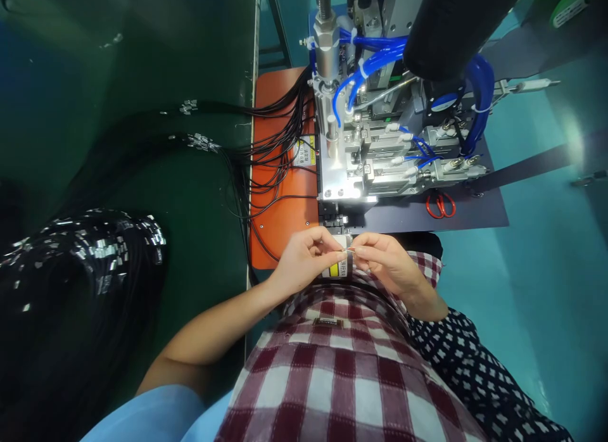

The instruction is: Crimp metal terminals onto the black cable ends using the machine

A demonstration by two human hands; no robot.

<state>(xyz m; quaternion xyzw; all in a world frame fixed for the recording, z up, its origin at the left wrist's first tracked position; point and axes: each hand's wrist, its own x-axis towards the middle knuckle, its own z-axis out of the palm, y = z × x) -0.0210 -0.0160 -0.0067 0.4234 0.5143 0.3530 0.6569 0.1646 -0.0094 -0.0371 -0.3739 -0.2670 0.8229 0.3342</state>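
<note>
My left hand (306, 258) and my right hand (389, 265) meet in front of my apron, fingertips almost touching. Both are closed in a pinch on thin wire ends (350, 249), which look reddish and pale; the fingers hide most of them. Just behind the fingertips is a machine part with a yellow-and-white label (338, 268). Beyond my hands, black cables (270, 151) run across an orange plate (285, 230) to the edge of the metal machine (342, 176).
A large bundle of black cables with shiny ends (109, 239) lies on the dark green table (204, 340) at left. Blue air tubes (384, 56) arch over the machine, below a black cylinder (456, 30). Red-handled scissors (441, 206) rest on the dark base plate (484, 211).
</note>
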